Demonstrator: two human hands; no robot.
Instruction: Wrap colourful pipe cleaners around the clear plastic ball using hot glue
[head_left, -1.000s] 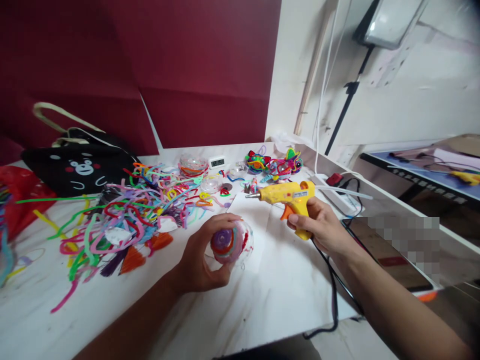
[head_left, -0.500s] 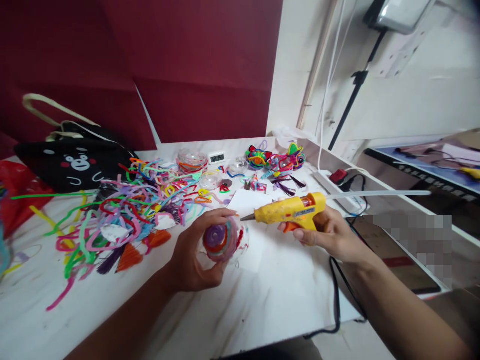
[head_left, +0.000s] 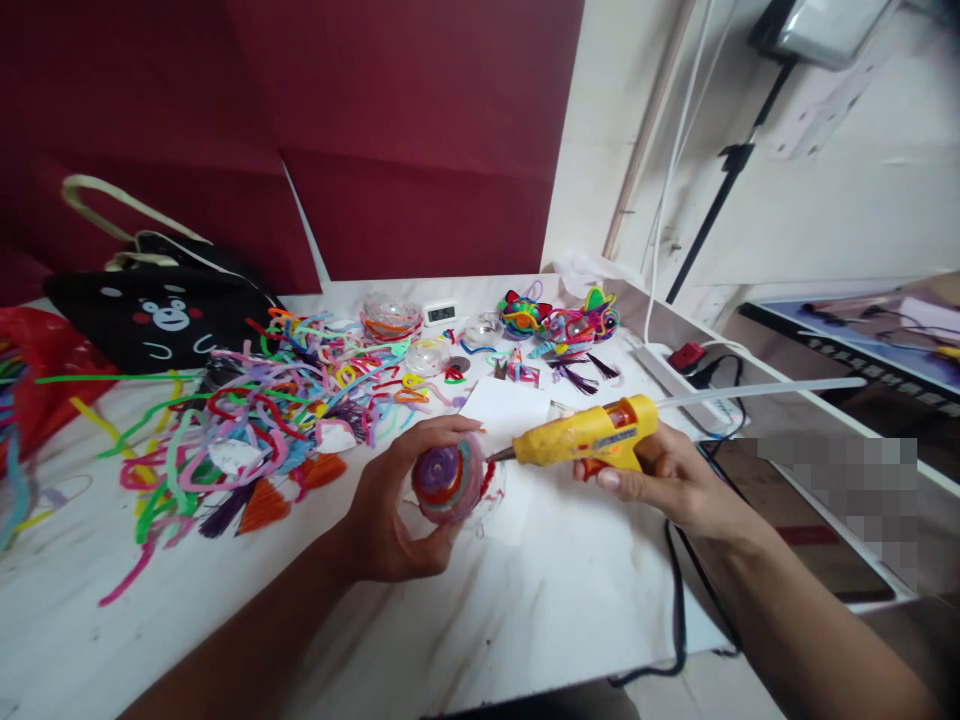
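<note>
My left hand (head_left: 401, 505) is wrapped round a clear ball (head_left: 448, 478) covered in coils of purple, orange, teal and pink pipe cleaner. A red strand shows on its right side. In my right hand (head_left: 667, 478) is a yellow hot glue gun (head_left: 592, 435), with a long glue stick (head_left: 765, 392) jutting out of its back. The gun's metal nozzle points left and reaches the right side of the ball; whether it touches, I cannot tell. A sheet of white paper (head_left: 506, 405) lies on the table beneath them.
Tangled pipe cleaners (head_left: 262, 410) cover the left of the table, before a black bag (head_left: 161, 315). Finished-looking decorated balls (head_left: 570, 325), clear domes (head_left: 427, 357) and a small clock (head_left: 440, 313) stand at the back. A power strip (head_left: 690, 385), phone (head_left: 802, 525) and black cable (head_left: 679, 600) are at the right.
The glue gun has moved slightly down and its nozzle has come closer to the ball's right side. My left hand holds the ball nearly as before; the view has shifted a little.
</note>
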